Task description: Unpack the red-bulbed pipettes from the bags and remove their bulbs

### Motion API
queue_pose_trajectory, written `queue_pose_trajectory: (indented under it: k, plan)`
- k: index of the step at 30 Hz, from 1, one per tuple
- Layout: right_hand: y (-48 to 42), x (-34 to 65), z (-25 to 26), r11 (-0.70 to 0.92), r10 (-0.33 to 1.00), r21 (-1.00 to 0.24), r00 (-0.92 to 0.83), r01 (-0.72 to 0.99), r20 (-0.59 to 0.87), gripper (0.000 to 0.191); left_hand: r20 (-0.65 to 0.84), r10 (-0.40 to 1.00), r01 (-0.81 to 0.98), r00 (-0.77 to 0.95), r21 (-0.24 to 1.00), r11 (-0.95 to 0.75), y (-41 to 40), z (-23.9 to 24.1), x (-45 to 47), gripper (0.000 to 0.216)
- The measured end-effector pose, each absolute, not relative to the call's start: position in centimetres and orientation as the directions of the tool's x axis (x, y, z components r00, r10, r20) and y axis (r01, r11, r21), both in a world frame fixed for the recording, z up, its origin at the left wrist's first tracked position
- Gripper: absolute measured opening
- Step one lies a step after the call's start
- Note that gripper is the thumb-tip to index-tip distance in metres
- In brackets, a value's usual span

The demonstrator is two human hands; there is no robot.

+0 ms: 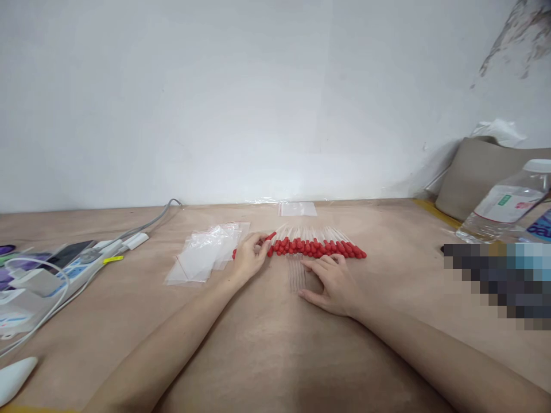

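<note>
Red-tipped sticks (318, 247): wide row across the middle of the table (241, 367), red ends toward the person and pale ends fanned toward the wall (258, 103), probably because the red bit is easier to grab
Left hand (251, 255): at the row's left end, thumb and forefinger close together right by a tilted red tip, kinda looks like a pinch but can't tell if anything's actually held
Clear sticks (295, 274): small bunch lying side by side, just in front of the red tips, so they're easy to see separately
Right hand (333, 284): thumb and fingers spread, not pinching, curved around the right side of that bunch, my guess is it's a fence to keep them lined up
Loose bags (189, 267): messy overlapping pile just left of the left hand, within easy reach
Lone bag (298, 209): flat near the wall, apart from the pile, no idea why
Power strip (77, 275): off left with its cables, well away from the sticks
</note>
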State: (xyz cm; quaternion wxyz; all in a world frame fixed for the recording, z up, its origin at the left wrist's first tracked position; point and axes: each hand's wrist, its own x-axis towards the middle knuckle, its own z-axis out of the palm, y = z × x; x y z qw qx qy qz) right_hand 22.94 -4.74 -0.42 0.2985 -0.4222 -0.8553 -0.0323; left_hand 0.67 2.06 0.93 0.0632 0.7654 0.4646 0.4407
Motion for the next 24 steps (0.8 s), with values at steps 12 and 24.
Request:
queue_pose_trajectory:
  k: [12, 24]
  plan:
    - [-3.7, 22.9, -1.7, 0.569, 0.585, -0.139, -0.280, 0.810, 0.761, 0.051, 0.639, 0.636, 0.505, 0.433, 0.413, -0.758, -3.2, -0.1, -1.2, 0.016]
    - [-3.3, 22.4, -1.5, 0.697, 0.550, -0.083, -0.456, 0.712, 0.700, 0.018, 0.572, 0.585, 0.430, 0.574, 0.398, -0.811, -3.3, -0.4, -0.8, 0.019]
